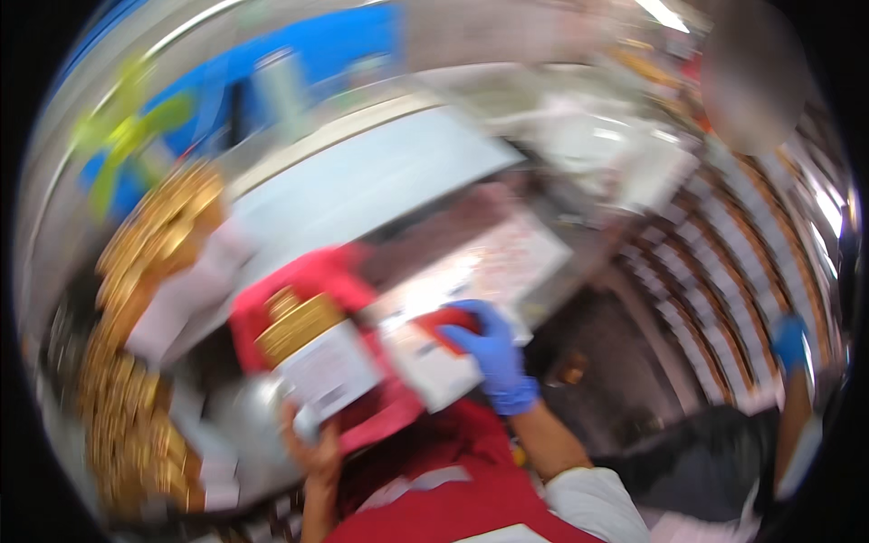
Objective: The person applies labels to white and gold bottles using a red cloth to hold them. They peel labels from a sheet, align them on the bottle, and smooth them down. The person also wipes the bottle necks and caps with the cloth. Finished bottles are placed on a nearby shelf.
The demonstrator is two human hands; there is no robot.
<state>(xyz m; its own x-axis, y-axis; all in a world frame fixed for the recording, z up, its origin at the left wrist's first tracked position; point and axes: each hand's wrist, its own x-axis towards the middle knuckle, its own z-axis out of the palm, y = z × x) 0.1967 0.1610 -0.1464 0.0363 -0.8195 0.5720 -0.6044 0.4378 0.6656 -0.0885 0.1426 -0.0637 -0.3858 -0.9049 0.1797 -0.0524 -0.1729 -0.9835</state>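
Note:
The picture is heavily motion-blurred. My left hand (312, 450) is bare and grips the bottom of a jar (317, 355) with a gold lid and a white label, tilted up to the left. The jar sits in front of a red container (312, 276). My right hand (493, 355) wears a blue glove and is closed on a red-and-white box (433, 357) just right of the jar. A red garment with a white sleeve (453, 493) fills the lower middle.
Rows of gold-topped goods (136, 362) line the left side. A pale counter (380, 172) runs behind the hands, and shelves (724, 244) curve down the right. Another blue-gloved hand (789, 344) shows at the far right, and a person stands at the top right.

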